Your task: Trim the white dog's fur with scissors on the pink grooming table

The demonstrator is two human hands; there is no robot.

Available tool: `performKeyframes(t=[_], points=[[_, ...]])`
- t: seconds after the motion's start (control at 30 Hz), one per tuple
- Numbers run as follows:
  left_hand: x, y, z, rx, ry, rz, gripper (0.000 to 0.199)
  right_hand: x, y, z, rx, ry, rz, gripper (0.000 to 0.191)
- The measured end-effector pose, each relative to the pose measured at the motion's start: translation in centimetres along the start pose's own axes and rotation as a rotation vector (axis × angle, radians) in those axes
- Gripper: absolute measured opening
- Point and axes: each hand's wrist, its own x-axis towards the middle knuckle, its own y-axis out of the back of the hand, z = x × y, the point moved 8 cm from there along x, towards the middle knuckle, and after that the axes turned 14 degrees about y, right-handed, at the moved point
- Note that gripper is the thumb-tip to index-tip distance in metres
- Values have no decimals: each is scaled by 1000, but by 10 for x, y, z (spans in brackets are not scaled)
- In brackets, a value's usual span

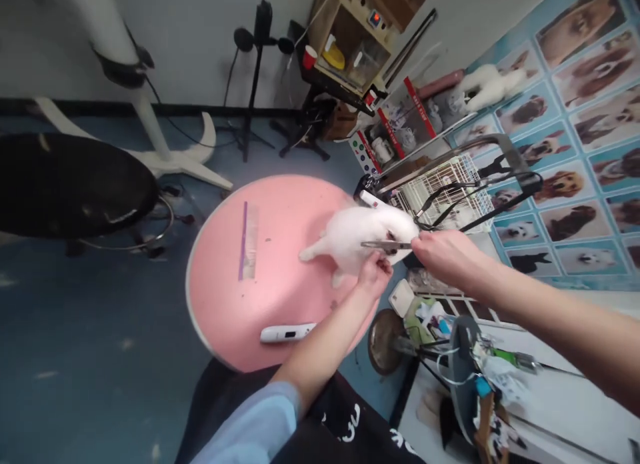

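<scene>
Nearest, dark cloth with white lettering (pixel 353 421) lay below the blue left sleeve (pixel 255 421). On the near edge of the round pink counter (pixel 215 271) rested a white clipper-like device (pixel 287 333), partly behind the left forearm. The left hand (pixel 376 272) was at the white dog's muzzle, fingers curled; whether its grip had hold of fur could not be told. The right hand (pixel 435 251) had its grip closed around scissors (pixel 383 245), the blades lying across the dog's face. The dog (pixel 350 234) sat at the counter's right side. The step in hand seemed to be facial trimming; the next move appeared to call for a steadied head and blade tips kept off the eye. Across the counter lay a purple-backed comb (pixel 244 241); beyond stood a wire cage (pixel 445 191).
</scene>
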Motion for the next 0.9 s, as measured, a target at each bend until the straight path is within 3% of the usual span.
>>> performKeyframes(t=[0.23,0.6,0.9], points=[[-2,-6,-2,-14,-17,-18,18,30,17,13,-109,17,-91,17],[2,0,-3,0,-28,9,14,41,11,30,-81,14,-127,11],[7,7,-5,-14,-16,-9,15,48,21,39,-8,-11,-109,6]])
